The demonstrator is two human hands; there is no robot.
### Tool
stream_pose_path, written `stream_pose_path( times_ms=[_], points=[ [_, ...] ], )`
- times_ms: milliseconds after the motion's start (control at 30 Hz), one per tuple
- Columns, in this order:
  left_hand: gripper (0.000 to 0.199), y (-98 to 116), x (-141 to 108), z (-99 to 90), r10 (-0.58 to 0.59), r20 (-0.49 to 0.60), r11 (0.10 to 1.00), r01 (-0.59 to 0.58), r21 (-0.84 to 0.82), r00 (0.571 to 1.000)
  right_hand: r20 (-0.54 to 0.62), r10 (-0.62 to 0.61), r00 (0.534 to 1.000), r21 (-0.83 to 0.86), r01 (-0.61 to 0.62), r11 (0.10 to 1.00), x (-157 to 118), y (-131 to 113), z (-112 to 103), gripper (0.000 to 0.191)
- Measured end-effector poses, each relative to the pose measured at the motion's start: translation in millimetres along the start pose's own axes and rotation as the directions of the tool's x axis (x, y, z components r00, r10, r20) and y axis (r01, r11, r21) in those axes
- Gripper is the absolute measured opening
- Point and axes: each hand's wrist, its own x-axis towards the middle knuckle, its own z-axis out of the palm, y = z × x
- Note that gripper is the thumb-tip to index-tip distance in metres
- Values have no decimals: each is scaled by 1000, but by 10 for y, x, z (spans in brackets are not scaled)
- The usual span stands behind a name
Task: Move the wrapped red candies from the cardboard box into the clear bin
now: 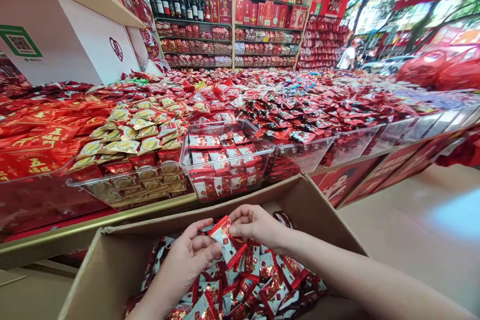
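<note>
Between my two hands is a small red and white snack packet (226,241), held tilted above an open cardboard box (322,230). My right hand (255,225) pinches its upper right side between thumb and fingers. At the packet's left edge, my left hand (191,252) has curled fingers and thumb closed against it. Loose packets of the same look (243,287) lie jumbled in the box below. Just beyond the box, a clear plastic bin (228,162) contains similar packets stacked in neat rows, its near end less heaped than the neighbouring bins.
Left of that bin stands another with durian packets (131,135), then large red bags (37,145). Heaped dark red packets (296,115) fill bins to the right. A gold-coloured counter edge (157,210) runs behind the box. Shelves with bottles (180,5) stand at the back.
</note>
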Motion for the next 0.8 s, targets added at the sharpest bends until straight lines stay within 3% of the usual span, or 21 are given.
stream_pose_path(
  times_ms=[100,267,467,700,800],
  points=[
    [54,6,-16,45,-7,54,996,12,-89,998,-55,-16,998,21,17,1000,-14,-31,-12,40],
    [50,9,-44,102,-29,0,991,29,-130,1000,-50,-4,999,49,7,999,-51,-50,10,44],
    [30,-35,-43,91,-6,127,999,12,-49,992,12,-21,1000,35,20,999,-75,-52,66,38],
    [27,-21,-49,92,3,123,996,-14,84,992,13,-117,993,-153,117,981,-19,-13,5,26],
    [30,-47,-76,73,36,110,989,-51,137,993,91,-160,983,-352,182,918,-58,-106,-5,17]
  ],
)
